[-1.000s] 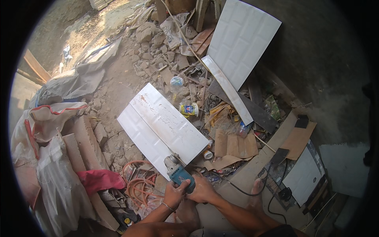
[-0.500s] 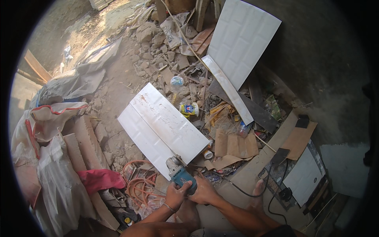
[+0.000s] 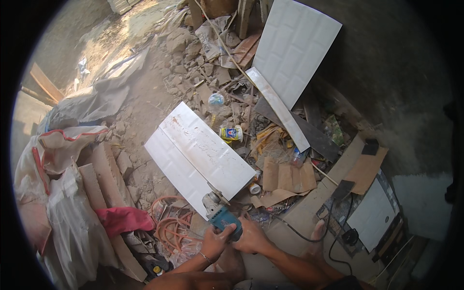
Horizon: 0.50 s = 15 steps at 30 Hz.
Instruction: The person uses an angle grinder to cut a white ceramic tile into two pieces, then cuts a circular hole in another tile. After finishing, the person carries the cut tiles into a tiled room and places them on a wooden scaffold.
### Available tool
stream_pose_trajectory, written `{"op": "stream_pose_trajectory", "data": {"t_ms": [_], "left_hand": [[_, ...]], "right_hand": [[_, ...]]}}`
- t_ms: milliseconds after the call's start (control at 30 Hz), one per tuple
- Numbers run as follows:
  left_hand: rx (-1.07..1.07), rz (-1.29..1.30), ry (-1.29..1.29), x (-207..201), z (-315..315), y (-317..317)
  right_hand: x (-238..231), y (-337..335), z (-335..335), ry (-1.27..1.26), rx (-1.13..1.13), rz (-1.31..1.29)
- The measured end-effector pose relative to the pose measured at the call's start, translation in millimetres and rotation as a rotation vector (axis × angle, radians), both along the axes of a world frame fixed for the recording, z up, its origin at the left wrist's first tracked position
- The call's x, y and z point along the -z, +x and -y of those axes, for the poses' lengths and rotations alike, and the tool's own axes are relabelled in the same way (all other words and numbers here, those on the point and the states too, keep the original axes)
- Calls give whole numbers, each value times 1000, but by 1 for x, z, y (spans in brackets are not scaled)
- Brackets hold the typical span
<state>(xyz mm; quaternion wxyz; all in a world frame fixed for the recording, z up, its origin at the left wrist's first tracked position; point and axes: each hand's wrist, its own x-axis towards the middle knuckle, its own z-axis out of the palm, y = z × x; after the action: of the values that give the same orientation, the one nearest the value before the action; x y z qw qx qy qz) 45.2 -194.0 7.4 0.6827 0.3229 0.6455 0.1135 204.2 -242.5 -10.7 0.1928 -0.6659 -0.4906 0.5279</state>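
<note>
A teal angle grinder (image 3: 223, 218) with a grey metal head is held between both my hands at the lower middle. My left hand (image 3: 215, 245), with a bracelet at its wrist, wraps the near side of the body. From the right, my right hand (image 3: 252, 236) grips the rear of the same tool. The cutting disc (image 3: 218, 193) stands on edge at the near edge of a white tile (image 3: 200, 154). A long straight line runs along the tile from the disc to the far left edge. Brownish dust lies scattered over its surface.
Another large white tile (image 3: 296, 50) leans among rubble (image 3: 188, 53) at the back. A narrow white strip (image 3: 279, 110) lies below it. Orange hose (image 3: 170, 227) coils left of my hands, near a red cloth (image 3: 124, 220). A black cable (image 3: 300, 235) trails right, past my foot (image 3: 318, 230).
The grinder has shifted very slightly, and its disc shows a little more. Both hands keep their hold, and the tile stays in place.
</note>
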Motion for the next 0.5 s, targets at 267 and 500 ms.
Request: {"op": "stream_pose_trajectory", "data": {"t_ms": [267,500], "left_hand": [[12,101,261,-45,-16,-11],[-219,-36,60,22,-55,-55]], "right_hand": [[-42,-1,-29,48,68,-111],[-59,15,-59,86,178,-3]]}}
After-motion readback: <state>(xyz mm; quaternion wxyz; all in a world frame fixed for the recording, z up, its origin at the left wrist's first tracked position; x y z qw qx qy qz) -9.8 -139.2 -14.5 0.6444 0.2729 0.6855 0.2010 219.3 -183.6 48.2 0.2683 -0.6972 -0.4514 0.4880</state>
